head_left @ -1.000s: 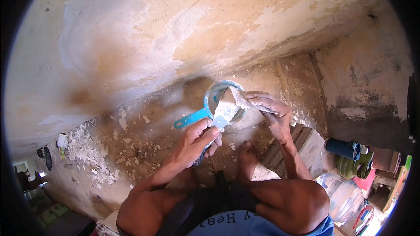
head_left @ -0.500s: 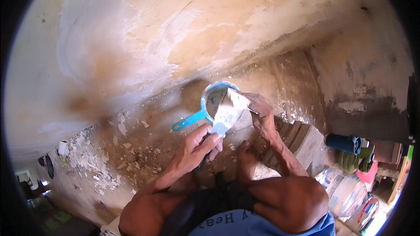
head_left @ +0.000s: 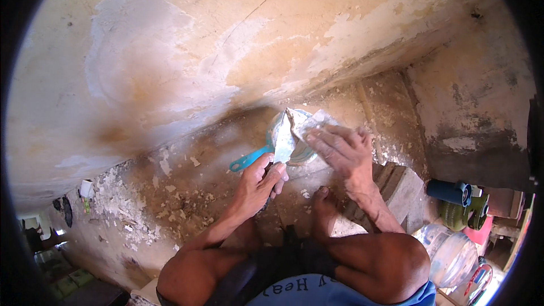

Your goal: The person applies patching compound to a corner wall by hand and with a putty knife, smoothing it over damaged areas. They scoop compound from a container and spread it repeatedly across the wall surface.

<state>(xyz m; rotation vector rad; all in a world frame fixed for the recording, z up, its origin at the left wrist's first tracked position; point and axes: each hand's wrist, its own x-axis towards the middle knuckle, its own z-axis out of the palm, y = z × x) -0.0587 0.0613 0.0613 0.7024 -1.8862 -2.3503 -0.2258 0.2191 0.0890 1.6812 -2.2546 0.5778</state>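
My left hand (head_left: 254,187) is closed round the lower end of a putty knife (head_left: 284,141), whose wide blade points away from me and is smeared white. My right hand (head_left: 347,150) grips a flat scraper (head_left: 318,121) coated with whitish putty, its fingers laid over the top. The scraper's edge meets or nearly meets the knife blade. Directly beneath both tools, a blue plastic dipper (head_left: 249,160) stands on the floor, its handle pointing left. The tools cover most of its bowl, so its contents are largely hidden.
A patchy, peeling wall (head_left: 226,39) rises ahead. Paint flakes (head_left: 122,209) litter the floor to the left. On the right are a grey block (head_left: 399,192), a dark blue cylinder (head_left: 447,191), green rolled items (head_left: 462,212) and a clear plastic container (head_left: 447,252). My bare foot (head_left: 323,209) is near the dipper.
My right hand has turned palm-down and come nearer, bringing its scraper across the knife blade. The putty knife has tilted, showing less of its face. The view has shifted slightly.
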